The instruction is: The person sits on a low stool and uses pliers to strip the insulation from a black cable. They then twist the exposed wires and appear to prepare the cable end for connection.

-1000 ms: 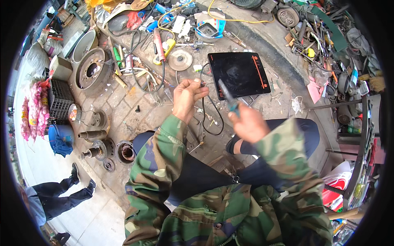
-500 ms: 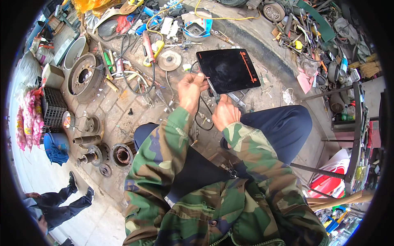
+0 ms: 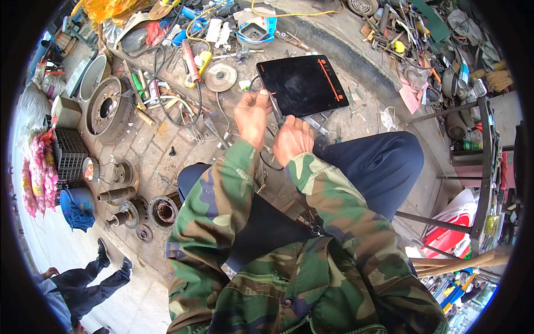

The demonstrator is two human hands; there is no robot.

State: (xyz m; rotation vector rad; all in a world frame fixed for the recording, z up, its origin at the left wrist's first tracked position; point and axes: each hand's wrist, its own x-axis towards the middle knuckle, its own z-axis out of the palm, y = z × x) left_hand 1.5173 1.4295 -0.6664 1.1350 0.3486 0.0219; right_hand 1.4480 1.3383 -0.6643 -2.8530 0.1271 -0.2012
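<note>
My left hand (image 3: 252,118) is closed in a pinch on the end of a thin black cable (image 3: 267,160), whose loop hangs below my hands. Close beside it, my right hand (image 3: 293,140) is closed round the dark handle of a slim hand tool (image 3: 275,108). The tool's narrow grey metal part points up toward my left fingertips; its exact kind is hard to make out. Just beyond both hands lies a flat black induction cooktop (image 3: 303,86) with orange markings, tilted on the ground. Part of a metal piece (image 3: 317,123) shows under its near edge.
On the left are a rusty wheel rim (image 3: 107,106), metal motor parts (image 3: 132,211) and a blue bucket (image 3: 78,206). A grinding disc (image 3: 221,77) and a red-handled tool (image 3: 191,61) lie ahead. Scrap heaps and a metal rack (image 3: 485,167) stand right. Another person's legs (image 3: 92,281) show lower left.
The view has shifted slightly, so the surroundings sit a little further left. My right hand has drawn slightly toward me and left, still gripping the tool; my left hand keeps its pinch.
</note>
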